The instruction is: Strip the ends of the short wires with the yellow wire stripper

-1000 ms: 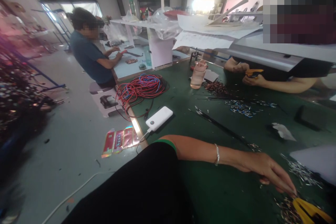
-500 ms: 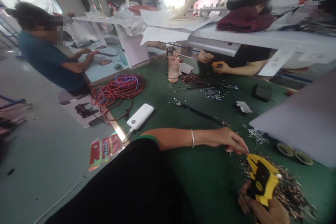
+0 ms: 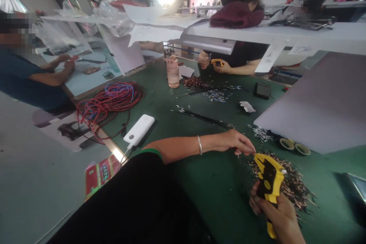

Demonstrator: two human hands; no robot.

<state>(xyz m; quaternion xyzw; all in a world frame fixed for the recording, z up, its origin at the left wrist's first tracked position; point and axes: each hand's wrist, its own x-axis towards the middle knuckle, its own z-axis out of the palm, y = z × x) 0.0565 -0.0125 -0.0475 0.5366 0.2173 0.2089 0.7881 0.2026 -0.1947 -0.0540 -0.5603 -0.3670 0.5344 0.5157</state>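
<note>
My right hand (image 3: 276, 211) is wrapped round the grip of yellow-and-black wire pliers (image 3: 268, 179), held upright with the jaws at the top left. Whether they strip or crimp, I cannot tell. My left hand (image 3: 240, 143) is closed in a pinch at the jaws; what sits between its fingertips is too small to make out, though a reddish tip shows there. Beneath and beside the pliers spreads a pile of short copper-coloured and dark wire pieces (image 3: 297, 185). Behind my left hand lies a bundle of thin black wires (image 3: 204, 117) with pale ends.
White bits (image 3: 261, 133) and two tape rolls (image 3: 294, 146) lie beyond the pile. A white power bank (image 3: 140, 129), coiled red and blue wire (image 3: 114, 97) and a pink bottle (image 3: 172, 72) stand leftward. Across the table, a co-worker's hand (image 3: 224, 66) holds a yellow tool. Another person works at left.
The view has swung to the right, so everything sits further left in it. Both my hands keep the same hold, with the pliers a little more upright. The facing co-worker's hands have shifted slightly.
</note>
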